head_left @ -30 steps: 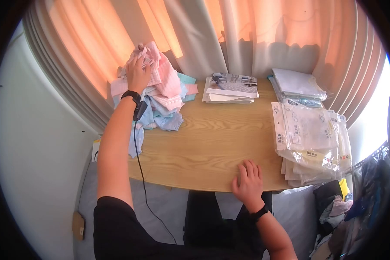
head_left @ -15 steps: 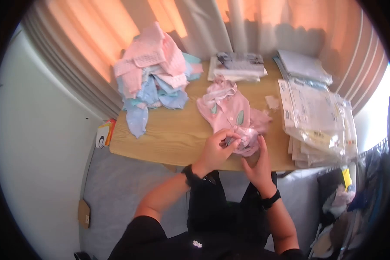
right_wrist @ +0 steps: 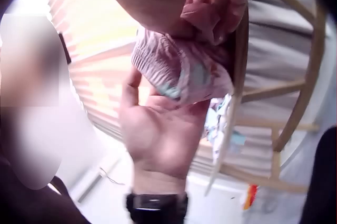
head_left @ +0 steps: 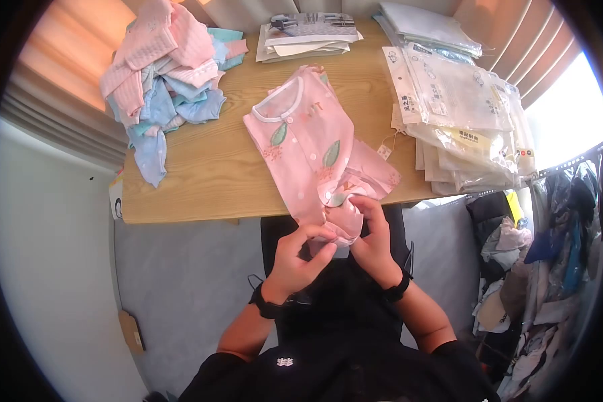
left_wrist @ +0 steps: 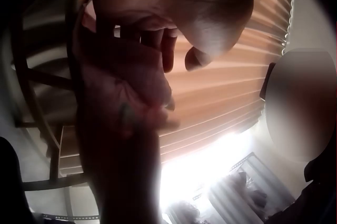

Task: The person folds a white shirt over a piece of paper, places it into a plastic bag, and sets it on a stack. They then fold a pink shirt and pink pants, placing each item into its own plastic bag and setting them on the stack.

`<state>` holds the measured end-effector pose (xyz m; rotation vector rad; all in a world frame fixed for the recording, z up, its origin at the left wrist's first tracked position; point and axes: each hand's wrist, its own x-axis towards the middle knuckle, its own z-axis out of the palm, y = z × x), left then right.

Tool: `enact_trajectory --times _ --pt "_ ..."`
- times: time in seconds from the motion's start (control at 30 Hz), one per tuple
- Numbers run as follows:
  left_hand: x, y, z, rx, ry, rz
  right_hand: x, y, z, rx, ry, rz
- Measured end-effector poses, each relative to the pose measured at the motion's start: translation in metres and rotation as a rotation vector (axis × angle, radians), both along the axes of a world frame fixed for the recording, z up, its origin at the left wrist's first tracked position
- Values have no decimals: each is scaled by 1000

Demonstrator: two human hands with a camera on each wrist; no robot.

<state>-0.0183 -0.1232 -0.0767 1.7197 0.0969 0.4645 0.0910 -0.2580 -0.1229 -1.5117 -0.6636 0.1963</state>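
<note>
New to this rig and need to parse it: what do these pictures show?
No robot here: a person's bare left hand and right hand. The wide picture comes from a head-worn camera looking forward and down; the other two come from a camera on each wrist. On the wooden table lie a clothes heap at left, what look like printed papers at back, and plastic bags at right. Both hands hold the near end of a pink garment.

Both hands [head_left: 296, 262] hold a pink garment [head_left: 305, 157] beside the table edge [head_left: 194, 216].
</note>
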Motion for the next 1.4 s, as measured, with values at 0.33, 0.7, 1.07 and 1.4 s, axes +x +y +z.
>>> enact_trajectory --times 0.33,0.7,1.07,1.4 --pt "13 30 12 -400 283 18 -39 -7 3 354 701 232" --pt "13 28 10 -917 328 -152 -51 -8 51 -107 -531 637" --pt "2 41 -26 -1046 127 -20 -68 -39 72 117 -222 722" --pt "-3 -5 -18 -1426 -41 -384 -26 -25 29 545 1072 385"
